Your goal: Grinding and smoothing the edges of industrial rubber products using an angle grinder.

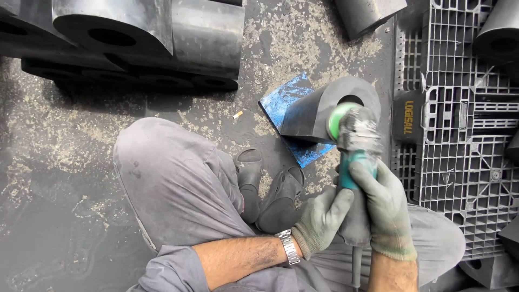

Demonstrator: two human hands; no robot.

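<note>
Rubber block: your grey block [313,111] lies on its side on the floor [65,140], round bore facing you, resting partly on a blue sheet [284,97]; its far end is hard to make out.
Grinder: your teal grinder [354,140] has its green disc against the block's face just beside the bore; the head is blurred and coated in dust, so the disc edge is unclear.
Left hand: your gloved left hand [321,219] is clamped on the grinder's lower body, which it hides.
Right hand: your gloved right hand [386,208] is wrapped around the grip just above, touching the left; the fingertips curl out of sight.
Cord: a dark cable [355,267] drops from below your hands and is cut off by the frame.
Legs: your grey trousers [178,184] and dark shoes [270,192] fill the middle; you are squatting.
Stack: more black blocks [146,43] lie at the top left, cut off by the frame.
Pallet: a grey plastic pallet [459,140] lies at the right, partly out of view.
Wrist: a metal watch [289,246] sits on your left wrist.
</note>
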